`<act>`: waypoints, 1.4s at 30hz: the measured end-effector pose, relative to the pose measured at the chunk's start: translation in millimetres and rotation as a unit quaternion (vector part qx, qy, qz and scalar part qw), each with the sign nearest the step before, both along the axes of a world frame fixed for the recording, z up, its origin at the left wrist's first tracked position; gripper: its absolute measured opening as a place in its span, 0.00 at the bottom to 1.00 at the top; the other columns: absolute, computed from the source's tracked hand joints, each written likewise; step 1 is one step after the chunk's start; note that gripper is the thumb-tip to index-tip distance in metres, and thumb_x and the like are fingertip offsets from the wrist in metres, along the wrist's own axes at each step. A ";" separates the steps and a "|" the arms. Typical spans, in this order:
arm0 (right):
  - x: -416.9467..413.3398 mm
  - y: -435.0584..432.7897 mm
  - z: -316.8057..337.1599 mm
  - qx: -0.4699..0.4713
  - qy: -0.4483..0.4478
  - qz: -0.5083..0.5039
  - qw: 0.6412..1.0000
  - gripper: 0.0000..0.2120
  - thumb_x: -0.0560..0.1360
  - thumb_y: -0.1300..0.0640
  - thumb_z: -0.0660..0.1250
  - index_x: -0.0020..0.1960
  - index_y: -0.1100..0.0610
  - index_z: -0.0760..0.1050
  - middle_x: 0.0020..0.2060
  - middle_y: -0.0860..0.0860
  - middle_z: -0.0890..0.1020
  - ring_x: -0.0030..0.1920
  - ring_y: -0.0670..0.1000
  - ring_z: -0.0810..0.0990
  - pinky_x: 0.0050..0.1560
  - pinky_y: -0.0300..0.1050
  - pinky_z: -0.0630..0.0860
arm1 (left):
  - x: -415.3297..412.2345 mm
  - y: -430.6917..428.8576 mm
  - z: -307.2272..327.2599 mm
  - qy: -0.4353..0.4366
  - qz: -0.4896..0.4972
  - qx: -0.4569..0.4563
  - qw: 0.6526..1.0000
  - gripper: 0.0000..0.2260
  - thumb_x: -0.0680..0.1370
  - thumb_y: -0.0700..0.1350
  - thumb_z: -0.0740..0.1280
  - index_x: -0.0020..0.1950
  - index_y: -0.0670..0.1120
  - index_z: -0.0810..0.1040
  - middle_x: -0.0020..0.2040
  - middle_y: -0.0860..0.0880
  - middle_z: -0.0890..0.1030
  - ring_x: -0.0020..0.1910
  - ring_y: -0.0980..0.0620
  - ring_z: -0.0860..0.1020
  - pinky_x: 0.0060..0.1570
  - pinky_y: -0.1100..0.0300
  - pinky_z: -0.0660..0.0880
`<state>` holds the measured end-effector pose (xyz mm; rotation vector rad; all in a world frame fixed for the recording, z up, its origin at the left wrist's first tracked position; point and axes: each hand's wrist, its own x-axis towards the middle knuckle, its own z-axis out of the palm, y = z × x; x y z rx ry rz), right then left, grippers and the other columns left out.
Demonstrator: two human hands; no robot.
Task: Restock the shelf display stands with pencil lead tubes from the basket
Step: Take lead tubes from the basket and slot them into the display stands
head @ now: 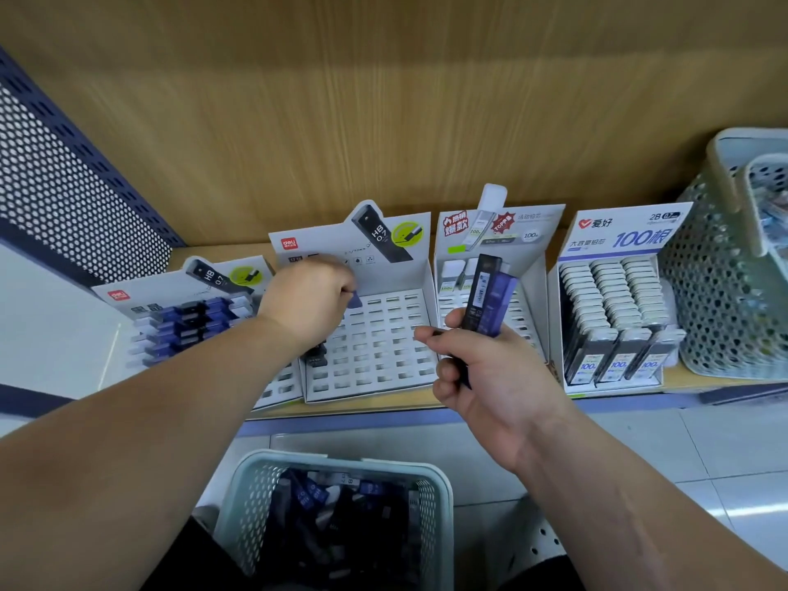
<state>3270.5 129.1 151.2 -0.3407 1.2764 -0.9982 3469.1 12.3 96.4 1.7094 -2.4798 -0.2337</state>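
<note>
My left hand [308, 299] pinches a blue lead tube [354, 299] over the back left of a white slotted display stand [375, 347], whose slots are mostly bare; a couple of dark tubes [316, 354] stand at its left edge. My right hand [482, 368] grips a small bunch of tubes [490, 298], black and blue, upright in front of the stand. Below, a pale green perforated basket [341, 505] holds several loose tubes.
A half-filled stand [192, 317] sits at the left, a stand with white tubes [477, 266] behind my right hand, and a full stand [614, 317] to the right. Another pale basket [725, 266] sits at the shelf's far right. A perforated metal divider [64, 185] bounds the left.
</note>
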 end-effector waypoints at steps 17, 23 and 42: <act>5.8 0.1 10.3 -0.038 -0.104 0.014 0.994 0.13 0.77 0.72 0.62 0.52 0.54 0.71 0.52 0.62 0.86 0.28 0.48 0.69 0.30 0.40 0.70 | -8.1 18.1 2.6 0.028 -0.017 0.072 0.997 0.19 0.78 0.37 0.61 0.66 0.50 0.79 0.60 0.46 0.75 0.54 0.44 0.78 0.49 0.50 0.77; 14.2 2.0 10.5 -0.057 -0.116 0.035 0.991 0.09 0.79 0.68 0.66 0.49 0.54 0.73 0.44 0.57 0.87 0.27 0.47 0.70 0.28 0.40 0.71 | -22.6 55.7 54.2 0.425 0.006 0.177 0.888 0.10 0.78 0.38 0.67 0.48 0.53 0.83 0.36 0.57 0.79 0.28 0.57 0.74 0.29 0.66 0.69; 70.2 2.7 17.7 -0.067 -0.073 0.092 0.991 0.12 0.71 0.47 0.76 0.49 0.51 0.79 0.38 0.47 0.77 0.25 0.44 0.62 0.25 0.36 0.63 | 70.4 94.2 74.1 0.492 0.084 0.235 0.834 0.08 0.69 0.35 0.78 0.37 0.47 0.83 0.35 0.36 0.81 0.32 0.46 0.75 0.35 0.54 0.72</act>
